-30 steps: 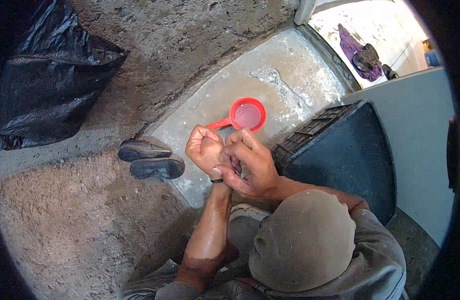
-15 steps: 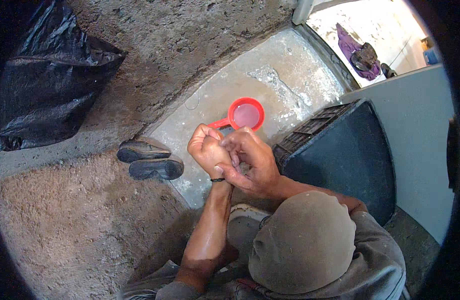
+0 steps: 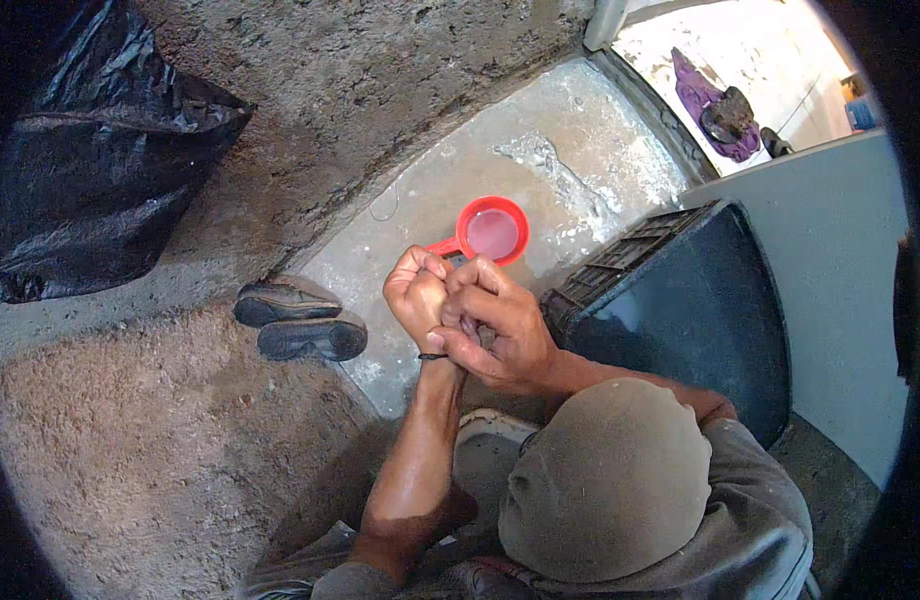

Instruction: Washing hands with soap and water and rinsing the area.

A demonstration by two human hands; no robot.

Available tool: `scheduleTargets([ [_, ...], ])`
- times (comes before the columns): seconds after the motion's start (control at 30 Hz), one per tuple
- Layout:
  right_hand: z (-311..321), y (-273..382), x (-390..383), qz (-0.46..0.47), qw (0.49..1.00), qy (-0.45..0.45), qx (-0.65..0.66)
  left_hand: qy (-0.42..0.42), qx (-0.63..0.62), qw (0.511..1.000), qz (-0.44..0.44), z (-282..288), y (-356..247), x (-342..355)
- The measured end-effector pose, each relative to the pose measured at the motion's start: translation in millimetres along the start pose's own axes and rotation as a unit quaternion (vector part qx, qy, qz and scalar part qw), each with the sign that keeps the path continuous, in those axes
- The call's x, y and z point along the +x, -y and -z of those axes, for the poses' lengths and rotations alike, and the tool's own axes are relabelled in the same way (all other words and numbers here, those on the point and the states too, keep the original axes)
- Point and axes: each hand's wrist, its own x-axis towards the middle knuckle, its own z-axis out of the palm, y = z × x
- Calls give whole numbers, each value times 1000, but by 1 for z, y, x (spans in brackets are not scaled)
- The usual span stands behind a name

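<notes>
Both the left hand [image 3: 416, 305] and the right hand [image 3: 505, 325] are shown in the head view, brought together near the middle. The left hand is clenched in a fist, its fingers curled in; whether anything is enclosed there cannot be told. Its wrist is circled by a dark wristband [image 3: 433, 356], and its forearm is given a wet-looking sheen. The left hand is grasped along its inner side by the right hand, whose thumb is laid against the wrist and whose fingers are bent.

Just beyond the hands, on a grey concrete slab [image 3: 445, 175], a red dipper [image 3: 523, 232] is set upright, partly filled with pale pinkish liquid [image 3: 492, 234]. Its handle is pointed toward the left hand, by which its end is hidden.

To the left, two dark shoes [image 3: 313, 340] are placed side by side, and a black plastic sheet [image 3: 90, 190] is seen at the far left. To the right, a dark crate [image 3: 690, 310] is tilted. The lower foreground is partly covered by a grey-brown cap [image 3: 608, 480].
</notes>
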Motion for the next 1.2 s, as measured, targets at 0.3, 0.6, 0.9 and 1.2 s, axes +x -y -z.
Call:
scheduleTargets([
  [0.3, 2, -21, -5, 58, 873, 100, -474, 157, -167, 956, 184, 8, -19, 6],
  [0.6, -3, -16, -14, 49, 870, 135, -472, 107, 86, 990, 15, 13, -7, 0],
  [0.9, 19, -12, 3, 24, 867, 108, -487, 107, 38, 987, 112, 2, 14, -20],
  [1.2, 159, -38, -61, -196, 935, -294, -37, 68, -320, 893, 310, 67, 22, 22],
])
